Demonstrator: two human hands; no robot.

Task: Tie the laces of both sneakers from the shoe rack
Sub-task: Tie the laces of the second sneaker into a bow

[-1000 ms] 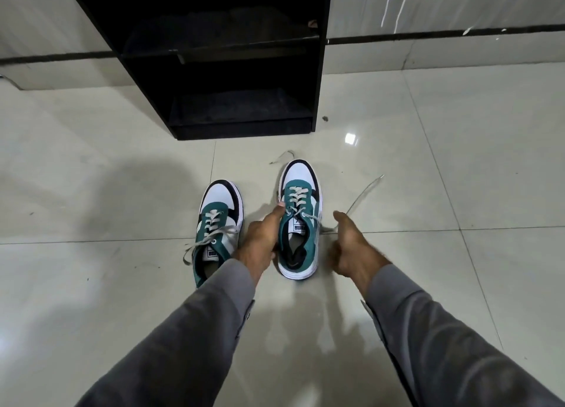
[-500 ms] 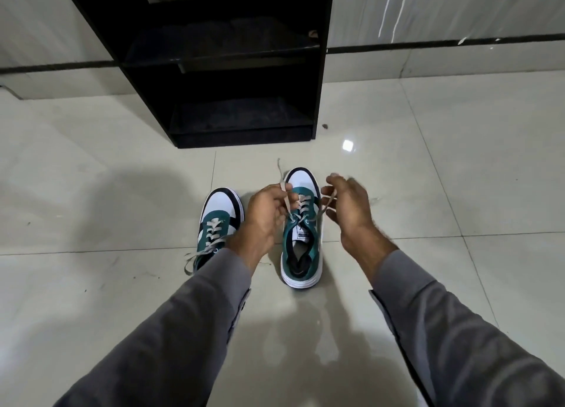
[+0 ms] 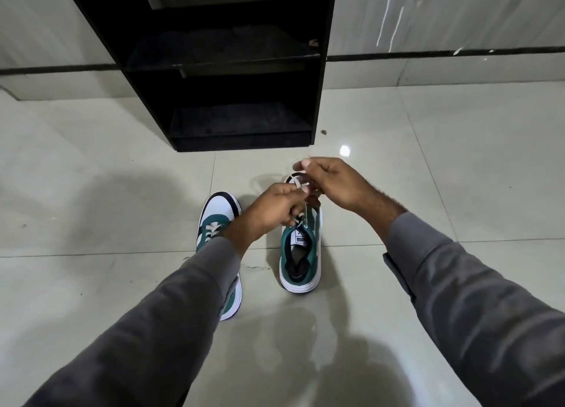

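Observation:
Two green, white and black sneakers stand on the tiled floor, toes pointing at the rack. The right sneaker [image 3: 301, 253] sits under my hands, its toe mostly covered. My left hand [image 3: 275, 206] pinches one off-white lace [image 3: 301, 220] just above the tongue. My right hand [image 3: 333, 182] holds the other lace end, looped over the left fingers. The left sneaker [image 3: 217, 220] is partly hidden by my left sleeve, with its laces loose.
A black shoe rack [image 3: 220, 70] with bare shelves stands against the wall directly ahead. Glossy pale floor tiles [image 3: 443, 168] spread to both sides. A small dark speck [image 3: 323, 132] lies beside the rack's right foot.
Both hands lifted the lace ends from beside the right sneaker and came together above it. The laces now cross between the fingers. The view moved closer to the shoes.

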